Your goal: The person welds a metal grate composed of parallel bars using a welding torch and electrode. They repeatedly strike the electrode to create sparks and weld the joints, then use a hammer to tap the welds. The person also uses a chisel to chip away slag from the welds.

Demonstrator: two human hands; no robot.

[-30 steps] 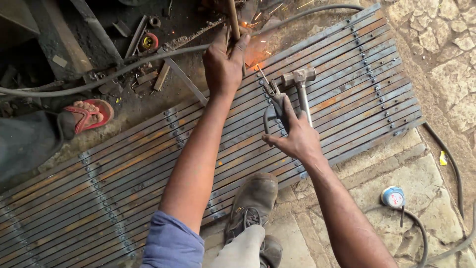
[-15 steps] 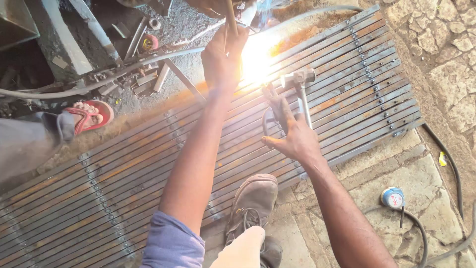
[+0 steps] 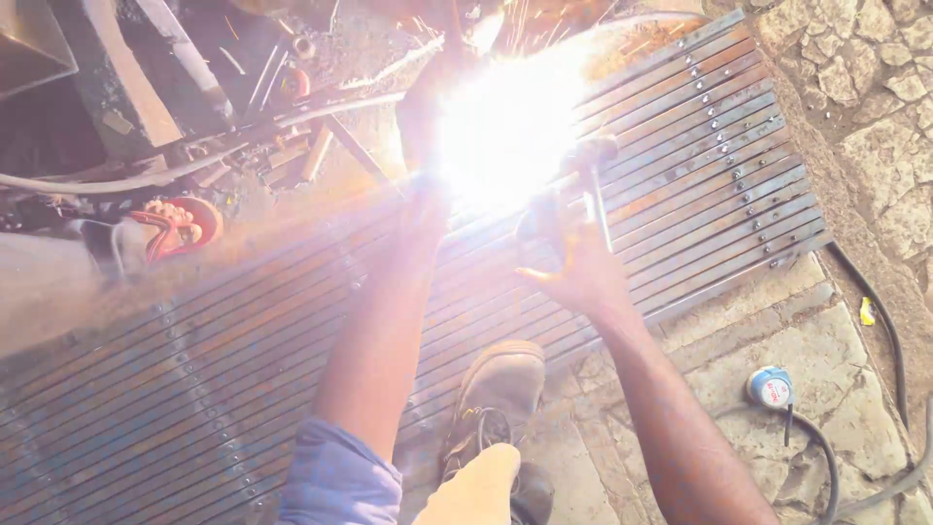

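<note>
My left hand is stretched out over the far edge of the steel grille, and the arc at its tip has flared into a white bloom that swallows most of the hand. A second ago it was only a small orange spark beside my knuckles; half a second ago it had grown to a bright patch. Now it washes out the bars around it, so I judge the weld is fully struck and metal is being laid down at that joint. Through the glare I cannot tell how my left fingers are set or see clearly the rod they gripped before.

My right hand has stayed where it was, fingers spread wide and pressing down on the flat bars just beside the arc, holding nothing. The hammer lies on the grille, touching the fingertips, its head half lost in the light.

The grille itself lies flat on the ground, slanting from lower left to upper right, its rows of small weld dots showing along the crossbars. My boot rests on its near edge. On the stone paving to the right sit a blue tape roll and a black cable. Another person's red sandal stands at the grille's left edge.
</note>
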